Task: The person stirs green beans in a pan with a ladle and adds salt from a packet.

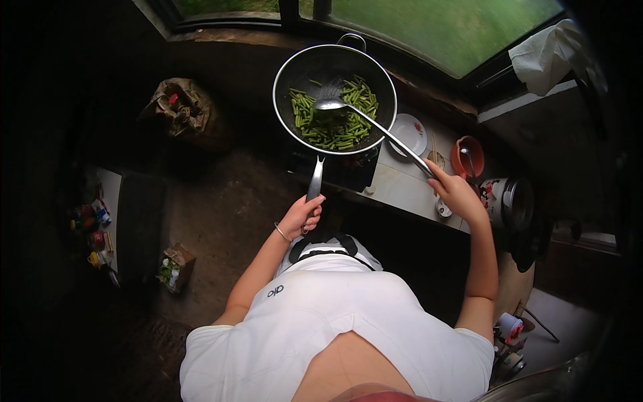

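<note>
My left hand (303,213) grips the handle (315,181) of a dark wok (286,68) with a pale rim. In the wok lie cut green beans (346,135), spread around a barer patch toward the far side. My right hand (457,195) is closed around the long handle of a metal ladle (374,122). The ladle's bowl is over the middle of the wok, above the beans; whether it touches them I cannot tell. Beneath the wok is a black cooktop (361,173), mostly hidden by it.
Right of the wok, a white plate (408,131), chopsticks (434,145), an orange bowl (464,163) with a spoon and a flowered pot (495,196) stand on the tiled counter (394,186). A window (427,30) runs behind. On the left are a sack (193,108) and a small box (186,266).
</note>
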A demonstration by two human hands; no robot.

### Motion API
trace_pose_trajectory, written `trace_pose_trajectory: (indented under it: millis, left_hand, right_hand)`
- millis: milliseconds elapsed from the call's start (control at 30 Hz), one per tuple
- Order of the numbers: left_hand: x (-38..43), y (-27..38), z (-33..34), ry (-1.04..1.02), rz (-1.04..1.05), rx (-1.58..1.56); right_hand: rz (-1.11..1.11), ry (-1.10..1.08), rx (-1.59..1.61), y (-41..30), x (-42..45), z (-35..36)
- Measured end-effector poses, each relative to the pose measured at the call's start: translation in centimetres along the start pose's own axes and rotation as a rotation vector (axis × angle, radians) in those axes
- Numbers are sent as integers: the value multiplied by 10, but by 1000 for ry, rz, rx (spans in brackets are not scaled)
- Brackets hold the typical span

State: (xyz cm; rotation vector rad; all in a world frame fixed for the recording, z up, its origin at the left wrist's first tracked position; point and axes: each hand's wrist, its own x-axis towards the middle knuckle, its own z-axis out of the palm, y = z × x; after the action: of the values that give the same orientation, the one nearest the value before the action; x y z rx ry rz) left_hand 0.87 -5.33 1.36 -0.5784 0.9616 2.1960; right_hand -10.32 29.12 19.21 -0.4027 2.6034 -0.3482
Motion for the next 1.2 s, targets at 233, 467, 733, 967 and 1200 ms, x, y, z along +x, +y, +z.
trace_pose_trajectory:
  millis: [233,467,733,967,1200]
  left_hand:
    - [3,3,2,-12,-5,-1]
    - [0,4,2,-7,2,-17]
    - [0,5,5,2,-4,0]
    - [-2,2,1,9,6,-17]
    - [3,1,1,-17,-9,-13]
  right_hand:
    - [-89,-150,-8,-25,17,2]
    - [8,189,170,32,67,43]
    - [-82,149,-102,8,59,61]
    - [75,-42,-334,-25,-44,-68]
    - [45,-144,-279,-40,12,-45]
